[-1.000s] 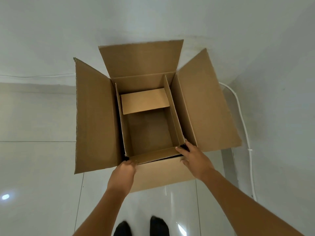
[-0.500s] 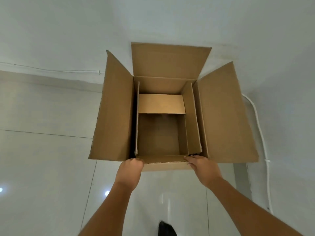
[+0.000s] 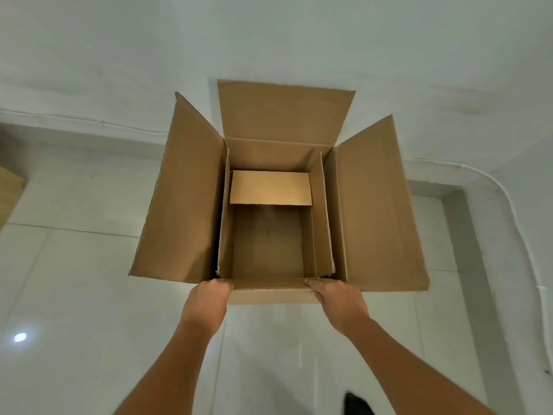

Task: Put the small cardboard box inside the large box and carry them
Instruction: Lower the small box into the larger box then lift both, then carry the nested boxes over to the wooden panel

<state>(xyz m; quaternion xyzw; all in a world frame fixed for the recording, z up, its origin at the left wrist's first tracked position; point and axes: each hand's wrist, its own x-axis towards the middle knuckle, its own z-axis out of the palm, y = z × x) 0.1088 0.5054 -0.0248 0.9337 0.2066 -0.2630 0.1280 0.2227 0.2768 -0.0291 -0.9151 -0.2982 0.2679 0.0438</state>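
Note:
The large cardboard box (image 3: pixel 380 211) is held up in front of me with all its flaps spread open. Inside it sits the small cardboard box (image 3: pixel 269 244), also open, with one far flap folded inward. My left hand (image 3: pixel 206 304) grips the near edge of the boxes at the left corner. My right hand (image 3: pixel 338 301) grips the same near edge at the right corner, fingers curled over the rim. Which box's edge each hand holds I cannot tell.
White tiled floor lies below and a white wall stands ahead. A white cable (image 3: pixel 520 223) runs along the wall at the right. A piece of brown cardboard (image 3: pixel 9 193) shows at the left edge. One dark shoe (image 3: pixel 357 404) is at the bottom.
The boxes have shifted to the right in view and turned squarer to me. Both hands have kept their grip on the near edge. One shoe has left the view.

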